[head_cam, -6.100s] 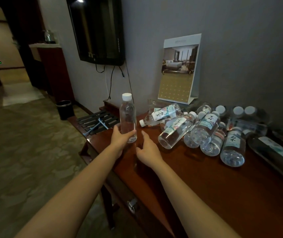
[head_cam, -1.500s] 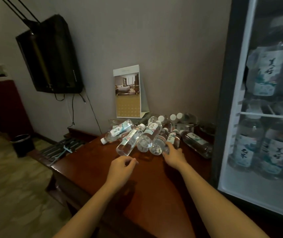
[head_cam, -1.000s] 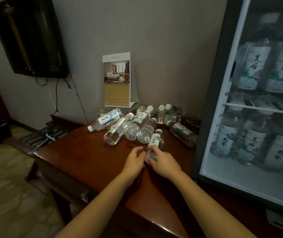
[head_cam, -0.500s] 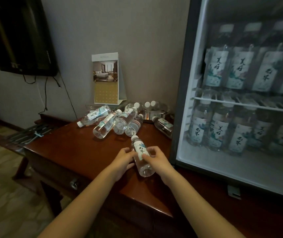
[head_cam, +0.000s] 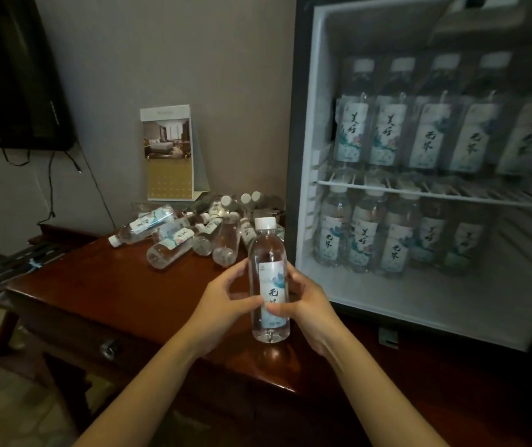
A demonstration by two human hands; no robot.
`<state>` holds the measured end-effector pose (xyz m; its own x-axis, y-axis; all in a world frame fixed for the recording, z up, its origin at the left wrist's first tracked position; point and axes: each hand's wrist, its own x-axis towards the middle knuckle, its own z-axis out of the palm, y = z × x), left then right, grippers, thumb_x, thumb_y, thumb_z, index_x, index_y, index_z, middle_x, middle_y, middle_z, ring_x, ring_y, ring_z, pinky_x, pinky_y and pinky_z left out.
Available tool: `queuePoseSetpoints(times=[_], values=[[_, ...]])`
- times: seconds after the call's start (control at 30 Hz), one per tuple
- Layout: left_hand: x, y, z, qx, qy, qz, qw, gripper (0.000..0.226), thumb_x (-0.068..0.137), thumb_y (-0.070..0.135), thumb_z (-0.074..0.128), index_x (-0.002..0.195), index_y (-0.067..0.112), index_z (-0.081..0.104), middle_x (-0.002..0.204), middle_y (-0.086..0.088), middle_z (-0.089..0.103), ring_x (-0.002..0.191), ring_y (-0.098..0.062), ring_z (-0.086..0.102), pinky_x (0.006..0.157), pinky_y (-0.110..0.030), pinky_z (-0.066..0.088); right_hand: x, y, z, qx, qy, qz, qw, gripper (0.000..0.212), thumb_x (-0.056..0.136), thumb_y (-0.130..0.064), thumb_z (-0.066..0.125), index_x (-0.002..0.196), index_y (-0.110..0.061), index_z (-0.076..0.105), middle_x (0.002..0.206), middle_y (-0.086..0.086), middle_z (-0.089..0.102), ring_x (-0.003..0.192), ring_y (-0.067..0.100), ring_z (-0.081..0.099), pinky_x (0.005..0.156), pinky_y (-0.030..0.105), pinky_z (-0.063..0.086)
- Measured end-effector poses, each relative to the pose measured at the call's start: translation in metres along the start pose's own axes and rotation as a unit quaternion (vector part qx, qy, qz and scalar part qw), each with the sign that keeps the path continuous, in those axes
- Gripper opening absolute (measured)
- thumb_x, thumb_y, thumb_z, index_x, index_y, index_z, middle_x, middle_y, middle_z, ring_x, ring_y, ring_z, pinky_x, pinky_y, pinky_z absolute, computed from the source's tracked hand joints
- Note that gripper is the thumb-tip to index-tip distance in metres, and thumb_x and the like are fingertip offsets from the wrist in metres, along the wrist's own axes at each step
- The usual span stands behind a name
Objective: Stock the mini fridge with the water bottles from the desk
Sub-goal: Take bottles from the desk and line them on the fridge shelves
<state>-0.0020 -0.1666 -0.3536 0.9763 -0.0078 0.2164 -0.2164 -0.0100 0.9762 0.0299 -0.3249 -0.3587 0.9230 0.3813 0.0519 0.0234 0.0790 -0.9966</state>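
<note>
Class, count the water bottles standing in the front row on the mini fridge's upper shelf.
5 bottles on the upper shelf, left to right: first bottle, second bottle, third bottle, fourth bottle, and a blurred fifth bottle near the frame's right edge. More may hide behind.

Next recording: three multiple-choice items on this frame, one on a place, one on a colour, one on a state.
1. Where do the loose bottles lie?
A. On the desk, left of the fridge
B. On the floor
C. Inside a drawer

2. What colour is the cap of the held bottle?
A. Red
B. White
C. Blue

3. How is the held bottle?
A. Lying flat on the desk
B. Upside down in one hand
C. Upright, gripped by the left hand and the right hand

Answers:
1 A: the heap rests on the desktop beside the fridge's frame.
2 B: the cap shows white.
3 C: the cap is on top, with fingers of both hands round the label.
</note>
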Motion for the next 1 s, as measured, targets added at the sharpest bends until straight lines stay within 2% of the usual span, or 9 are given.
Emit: queuePoseSetpoints(times=[0.13, 0.27, 0.37, 0.57, 0.67, 0.73, 0.8, 0.93, 1.0], values=[[0.004, 0.005, 0.042, -0.014, -0.055, 0.027, 0.998, 0.069, 0.079, -0.011, 0.063, 0.136, 0.021, 0.041, 0.126, 0.005, 0.058, 0.102, -0.015, 0.066, 0.076, -0.025, 0.055, -0.028, -0.005, -0.034, -0.01, 0.075, -0.056, 0.996, 0.075, 0.069, 0.009, 0.072, 0.132, -0.024, 0.05, 0.113, -0.001, 0.068, 0.105, 0.016, 0.065, 0.084, 0.033, 0.055], [0.014, 0.01, 0.093, -0.026, -0.111, 0.041, 0.993, 0.068, 0.079, -0.008, 0.065, 0.134, 0.023, 0.04, 0.115, 0.008, 0.065, 0.103, -0.012, 0.066, 0.078, -0.023, 0.054, -0.054, -0.013, -0.071, -0.026, 0.147, -0.103, 0.983, 0.08, 0.069, 0.007, 0.073, 0.131, -0.034, 0.044, 0.117, -0.011, 0.064, 0.099, 0.002, 0.064, 0.077, 0.022, 0.054], [0.026, 0.012, 0.13, -0.027, -0.151, 0.045, 0.987, 0.072, 0.079, -0.002, 0.067, 0.138, 0.026, 0.035, 0.126, 0.005, 0.059, 0.107, -0.01, 0.064, 0.082, -0.023, 0.054, -0.068, -0.019, -0.097, -0.03, 0.2, -0.129, 0.971, 0.081, 0.071, 0.007, 0.072, 0.129, -0.037, 0.037, 0.114, -0.016, 0.06, 0.092, -0.008, 0.062, 0.075, 0.018, 0.055], [0.051, 0.004, 0.19, -0.036, -0.197, 0.031, 0.979, 0.07, 0.084, 0.005, 0.063, 0.143, 0.024, 0.03, 0.123, 0.017, 0.054, 0.111, -0.003, 0.059, 0.083, -0.015, 0.051, -0.074, -0.018, -0.149, -0.038, 0.277, -0.155, 0.947, 0.069, 0.077, 0.007, 0.067, 0.122, -0.039, 0.044, 0.109, -0.018, 0.062, 0.09, -0.011, 0.062, 0.073, 0.01, 0.051], [0.065, 0.001, 0.209, -0.03, -0.189, 0.032, 0.981, 0.067, 0.086, 0.006, 0.061, 0.143, 0.024, 0.031, 0.118, 0.021, 0.051, 0.116, -0.004, 0.053, 0.088, -0.015, 0.049, -0.065, -0.012, -0.166, -0.044, 0.299, -0.148, 0.942, 0.069, 0.08, -0.001, 0.067, 0.136, -0.034, 0.041, 0.127, -0.008, 0.058, 0.111, 0.002, 0.058, 0.094, 0.027, 0.05], [0.072, -0.002, 0.219, -0.018, -0.178, 0.049, 0.983, 0.062, 0.088, 0.007, 0.06, 0.139, 0.029, 0.033, 0.114, 0.023, 0.052, 0.11, 0.002, 0.053, 0.09, -0.014, 0.047, -0.057, -0.008, -0.175, -0.052, 0.311, -0.145, 0.938, 0.071, 0.083, -0.007, 0.067, 0.143, -0.03, 0.035, 0.136, -0.006, 0.053, 0.121, 0.008, 0.052, 0.103, 0.037, 0.045], [0.079, -0.007, 0.228, -0.001, -0.158, 0.065, 0.985, 0.052, 0.089, 0.008, 0.059, 0.131, 0.031, 0.04, 0.112, 0.019, 0.057, 0.105, 0.004, 0.055, 0.089, -0.014, 0.048, -0.047, -0.004, -0.181, -0.059, 0.328, -0.155, 0.93, 0.067, 0.086, -0.008, 0.064, 0.142, -0.03, 0.036, 0.137, -0.006, 0.052, 0.124, 0.009, 0.05, 0.105, 0.037, 0.043], [0.09, -0.027, 0.247, 0.026, -0.076, 0.076, 0.994, 0.035, 0.087, 0.007, 0.061, 0.113, 0.029, 0.054, 0.106, 0.009, 0.063, 0.106, -0.011, 0.06, 0.084, -0.019, 0.051, -0.026, 0.002, -0.187, -0.037, 0.377, -0.149, 0.913, 0.051, 0.089, -0.003, 0.058, 0.133, -0.024, 0.043, 0.13, -0.002, 0.056, 0.113, 0.007, 0.056, 0.094, 0.024, 0.048], [0.097, -0.035, 0.251, 0.055, -0.043, 0.085, 0.994, 0.035, 0.087, 0.008, 0.061, 0.112, 0.032, 0.054, 0.107, 0.008, 0.063, 0.105, -0.011, 0.06, 0.085, -0.022, 0.05, -0.016, 0.005, -0.189, -0.053, 0.397, -0.13, 0.907, 0.049, 0.09, -0.005, 0.057, 0.133, -0.022, 0.041, 0.127, 0.002, 0.057, 0.111, 0.011, 0.058, 0.092, 0.026, 0.049]])
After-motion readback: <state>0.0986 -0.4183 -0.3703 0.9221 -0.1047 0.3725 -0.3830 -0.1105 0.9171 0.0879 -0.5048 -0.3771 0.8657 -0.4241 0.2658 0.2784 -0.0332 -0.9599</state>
